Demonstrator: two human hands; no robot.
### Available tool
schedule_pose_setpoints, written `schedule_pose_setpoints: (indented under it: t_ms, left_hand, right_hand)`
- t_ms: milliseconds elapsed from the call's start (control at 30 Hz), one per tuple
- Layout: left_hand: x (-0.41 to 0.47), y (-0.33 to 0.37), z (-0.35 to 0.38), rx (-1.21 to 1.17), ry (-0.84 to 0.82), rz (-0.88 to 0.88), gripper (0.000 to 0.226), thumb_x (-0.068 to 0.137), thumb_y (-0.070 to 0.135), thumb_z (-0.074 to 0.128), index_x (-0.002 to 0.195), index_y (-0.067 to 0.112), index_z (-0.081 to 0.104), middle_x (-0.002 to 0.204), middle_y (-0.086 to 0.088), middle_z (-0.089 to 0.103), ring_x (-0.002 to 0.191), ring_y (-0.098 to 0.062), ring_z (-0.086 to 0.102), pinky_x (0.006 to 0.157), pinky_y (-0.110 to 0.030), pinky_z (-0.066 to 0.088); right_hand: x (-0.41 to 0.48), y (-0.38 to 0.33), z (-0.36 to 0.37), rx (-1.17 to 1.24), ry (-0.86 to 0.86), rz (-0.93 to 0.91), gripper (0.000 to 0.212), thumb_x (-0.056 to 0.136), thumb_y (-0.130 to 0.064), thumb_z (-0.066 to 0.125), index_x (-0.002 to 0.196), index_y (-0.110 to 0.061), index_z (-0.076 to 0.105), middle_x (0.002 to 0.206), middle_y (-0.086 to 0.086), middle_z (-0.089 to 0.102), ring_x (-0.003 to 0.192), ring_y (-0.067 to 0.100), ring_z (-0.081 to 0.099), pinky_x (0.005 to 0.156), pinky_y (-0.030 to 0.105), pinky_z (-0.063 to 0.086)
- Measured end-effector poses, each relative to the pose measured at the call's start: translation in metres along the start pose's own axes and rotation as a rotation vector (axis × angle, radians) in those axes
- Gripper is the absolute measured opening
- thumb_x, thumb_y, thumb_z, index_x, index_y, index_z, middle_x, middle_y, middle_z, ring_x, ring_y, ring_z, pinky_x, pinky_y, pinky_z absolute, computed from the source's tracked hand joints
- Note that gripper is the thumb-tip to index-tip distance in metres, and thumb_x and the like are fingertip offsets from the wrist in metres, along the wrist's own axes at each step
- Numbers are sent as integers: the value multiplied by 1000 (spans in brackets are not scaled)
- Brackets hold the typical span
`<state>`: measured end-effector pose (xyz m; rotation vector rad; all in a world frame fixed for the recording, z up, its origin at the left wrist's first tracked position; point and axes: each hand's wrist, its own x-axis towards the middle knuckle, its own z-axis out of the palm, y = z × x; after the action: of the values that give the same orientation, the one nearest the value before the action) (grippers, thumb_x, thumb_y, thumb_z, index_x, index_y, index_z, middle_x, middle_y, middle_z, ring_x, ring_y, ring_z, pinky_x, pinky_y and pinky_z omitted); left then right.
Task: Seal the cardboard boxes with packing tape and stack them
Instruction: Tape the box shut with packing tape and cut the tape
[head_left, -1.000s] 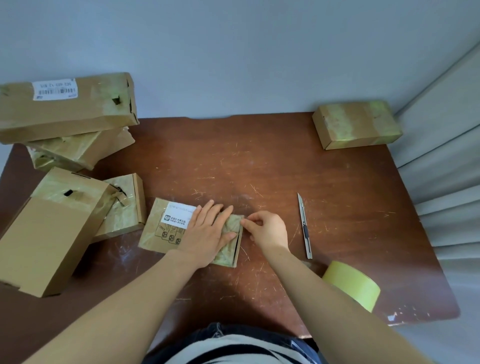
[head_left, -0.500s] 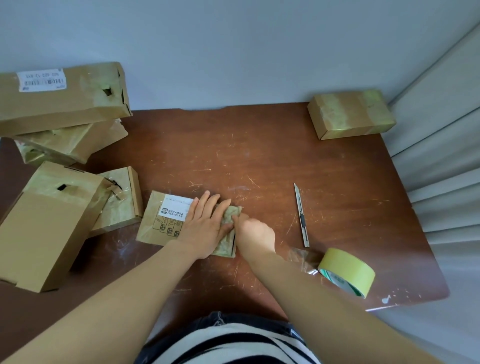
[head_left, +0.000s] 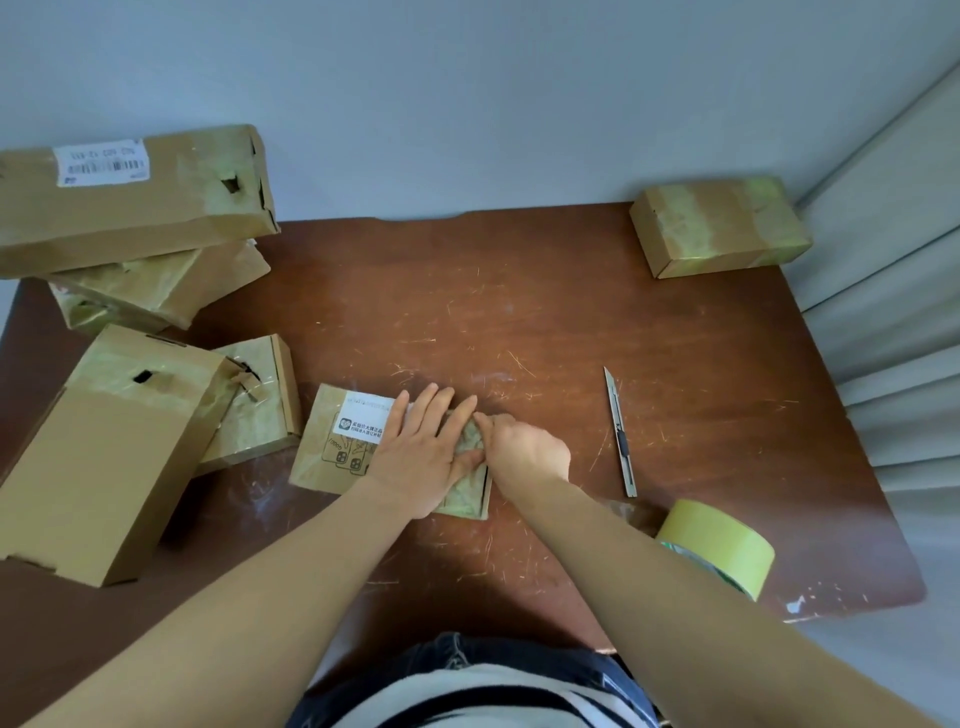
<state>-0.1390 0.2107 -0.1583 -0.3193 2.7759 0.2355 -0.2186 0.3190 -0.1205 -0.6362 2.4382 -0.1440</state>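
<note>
Flat box (head_left: 332, 452) under left hand (head_left: 422, 460); right hand (head_left: 525, 457) touching right end.

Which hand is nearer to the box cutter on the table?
Right. The right hand is just left of the box cutter, not touching; the left hand rests on the small box, farther left.

The far middle of the scratched brown wooden tabletop (head_left: 519, 301) lies open. Piled brown cardboard boxes (head_left: 130, 218) crowd the left, and a taped cardboard box (head_left: 722, 228) blocks the far right corner. Near right, a slim metal utility knife (head_left: 621, 431) and a yellow-green tape roll (head_left: 722, 540) leave what looks like a narrow gap.
</note>
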Motion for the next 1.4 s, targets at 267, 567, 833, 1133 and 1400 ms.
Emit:
schedule_pose_setpoints:
  t_ms: [267, 567, 833, 1133, 1400]
  left_hand:
    - [0, -3, 0, 12, -15, 37, 85, 71, 64, -30, 147, 26, -24, 160, 0, -9, 146, -18, -14, 111, -39, -20]
    - [1, -1, -14, -239, 189, 103, 54, 105, 30, 20, 144, 26, -17, 156, 8, -15, 140, -7, -24, 113, -27, -17]
    - [5, 3, -3, -176, 118, 147, 48, 102, 20, 30, 149, 14, 24, 152, -5, 28, 144, -18, 17, 112, -30, -17]
    - [6, -8, -1, -152, 86, 251, 52, 102, 28, 13, 152, 20, 2, 159, 8, 5, 147, -10, -6, 114, -31, -19]
    - [-8, -5, 6, -55, 83, 250, 50, 97, 35, -1, 143, 24, -17, 153, 9, -17, 138, -9, -25, 113, -30, -19]
  right_hand:
    - [-22, 12, 30, -70, 7, -4, 49, 105, -33, 19, 112, -12, 62, 100, 9, 68, 79, 29, 60, 55, 27, 35]
    - [-25, 17, 16, 373, 262, 110, 42, 103, -37, 24, 124, -11, 50, 118, 7, 56, 110, 27, 55, 80, 35, 45]
    - [-18, 1, 53, 223, 211, -44, 66, 99, -4, 32, 151, -10, -8, 159, 5, 7, 147, 18, 1, 118, 24, 8]
    - [-17, 1, 56, 253, 259, -55, 60, 102, -6, 24, 149, -7, -13, 161, 3, -5, 147, 11, -7, 117, 20, -6]
    - [-31, 0, 65, 206, 199, -22, 56, 104, -30, 14, 151, -3, -1, 160, 13, 5, 148, 20, -6, 119, 28, -3]
